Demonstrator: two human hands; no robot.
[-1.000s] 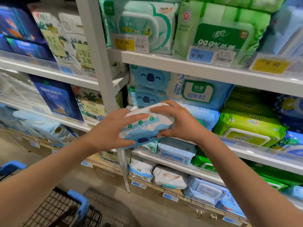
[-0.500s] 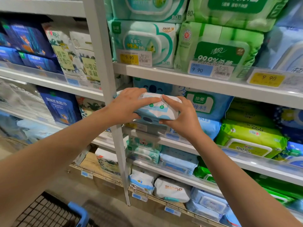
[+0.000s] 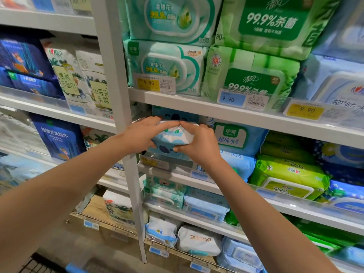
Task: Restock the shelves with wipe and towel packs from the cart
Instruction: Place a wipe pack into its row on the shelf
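Black wire cart with blue handle [image 3: 73, 269] just clips the bottom edge. Its load isn't visible, so the remaining count is unknown. Left hand [image 3: 141, 134] and right hand [image 3: 199, 142] both grip 1 soft light-blue and white koala-print wipe pack [image 3: 171, 137], 1 hand per end, fingers curled over the top. The pack sits at the mouth of the white metal middle shelf [image 3: 169, 174], just right of the white upright post [image 3: 120, 95], above same-kind stock, not released. Long axis runs left-right along the shelf edge, printed face tilted out toward the camera. Placement looks nearly done: push in, let go. Neighbouring shelves look full.
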